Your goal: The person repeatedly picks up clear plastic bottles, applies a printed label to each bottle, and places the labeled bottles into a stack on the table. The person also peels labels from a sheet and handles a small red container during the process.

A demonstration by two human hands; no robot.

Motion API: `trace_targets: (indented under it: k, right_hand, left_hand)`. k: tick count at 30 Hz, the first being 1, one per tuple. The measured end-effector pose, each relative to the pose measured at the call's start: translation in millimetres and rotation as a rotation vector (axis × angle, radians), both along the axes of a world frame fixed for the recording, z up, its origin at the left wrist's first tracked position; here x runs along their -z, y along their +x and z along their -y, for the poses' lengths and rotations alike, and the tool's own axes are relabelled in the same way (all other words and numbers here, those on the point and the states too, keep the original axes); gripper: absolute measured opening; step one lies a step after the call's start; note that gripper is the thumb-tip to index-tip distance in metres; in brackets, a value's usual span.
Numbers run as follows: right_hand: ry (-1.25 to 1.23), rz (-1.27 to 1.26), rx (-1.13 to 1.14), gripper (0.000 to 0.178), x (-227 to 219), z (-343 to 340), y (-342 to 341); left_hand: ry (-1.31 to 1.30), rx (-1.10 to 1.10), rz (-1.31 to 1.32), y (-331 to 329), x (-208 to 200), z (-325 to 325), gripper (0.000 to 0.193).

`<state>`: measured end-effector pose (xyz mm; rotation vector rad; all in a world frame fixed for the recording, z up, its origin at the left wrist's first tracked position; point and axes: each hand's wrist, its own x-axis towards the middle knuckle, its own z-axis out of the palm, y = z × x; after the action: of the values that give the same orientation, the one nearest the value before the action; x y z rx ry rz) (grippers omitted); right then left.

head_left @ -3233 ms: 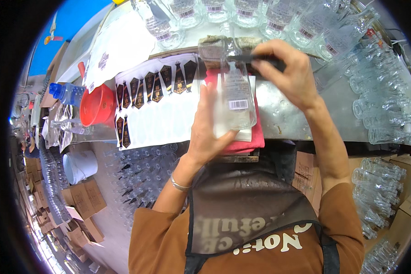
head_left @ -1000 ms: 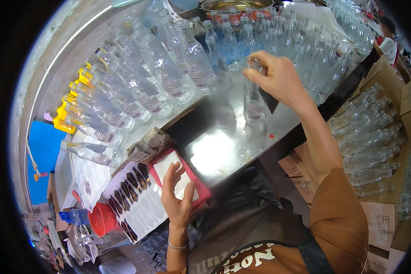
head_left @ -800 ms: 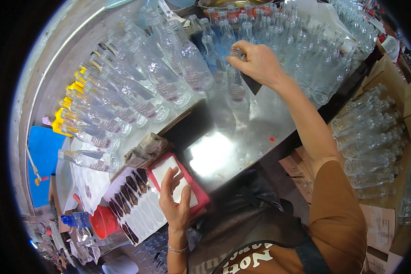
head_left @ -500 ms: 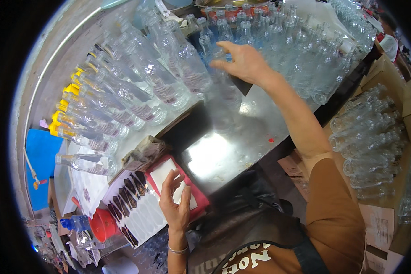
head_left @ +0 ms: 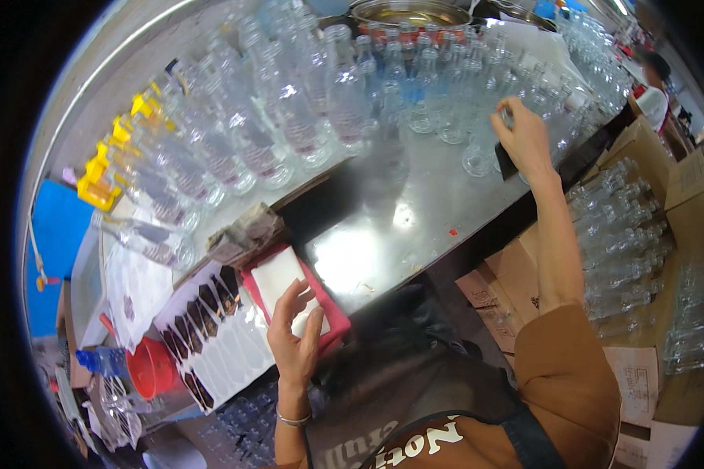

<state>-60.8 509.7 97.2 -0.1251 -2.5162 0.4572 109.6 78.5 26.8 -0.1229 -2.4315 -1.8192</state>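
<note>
My right hand (head_left: 526,141) is at the right of the metal table, its fingers curled round the neck of a clear glass bottle (head_left: 508,117) among other plain bottles. A small dark flat piece (head_left: 506,162) sticks out below that hand, seemingly tucked in its fingers. My left hand (head_left: 293,332) hovers, fingers apart and holding nothing, over a white pad (head_left: 278,275) on a red cloth (head_left: 333,334). Beside it lies a sheet of dark and white bottle-shaped labels (head_left: 225,356). Clear bottles with printing (head_left: 258,152) stand in rows on the left.
A brownish block (head_left: 245,234) sits at the edge of the raised left surface. Yellow clips (head_left: 98,187) line the far left, with a red cup (head_left: 150,367) below. A carton of bottles (head_left: 622,242) stands at the right. A wide metal pan (head_left: 411,13) is at the back.
My right hand has moved right, from beside the printed bottles to the plain ones, and its fingers have closed. My left hand stays open over the pad. The view has shifted slightly.
</note>
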Motion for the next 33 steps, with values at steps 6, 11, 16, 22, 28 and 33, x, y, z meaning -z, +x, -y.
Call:
trace_targets:
  k: [6, 11, 16, 22, 28, 33]
  right_hand:
    - [-0.246, 0.191, -0.425, 0.019, -63, 103, 61]
    - [-0.681, 0.435, -1.079, 0.034, -78, 211, 33]
    - [-0.915, 0.445, -1.062, 0.039, -4, 274, 10]
    - [-0.651, 0.487, -1.06, 0.054, 67, 290, 94]
    - [-0.656, 0.541, -1.015, 0.062, 87, 285, 107]
    - [-0.542, 0.39, -1.025, 0.063, 76, 290, 119]
  left_hand:
    - [-0.028, 0.036, -0.043, -8, -2, 8, 0.055]
    - [-0.009, 0.304, -0.166, -33, -27, 21, 0.079]
    - [0.45, 0.06, 0.131, -23, -10, 38, 0.071]
    - [0.225, -0.238, 0.03, -7, 36, 42, 0.072]
    - [0.216, -0.186, 0.054, -1, 20, 41, 0.065]
    - [0.537, -0.16, 0.144, -4, 26, 44, 0.061]
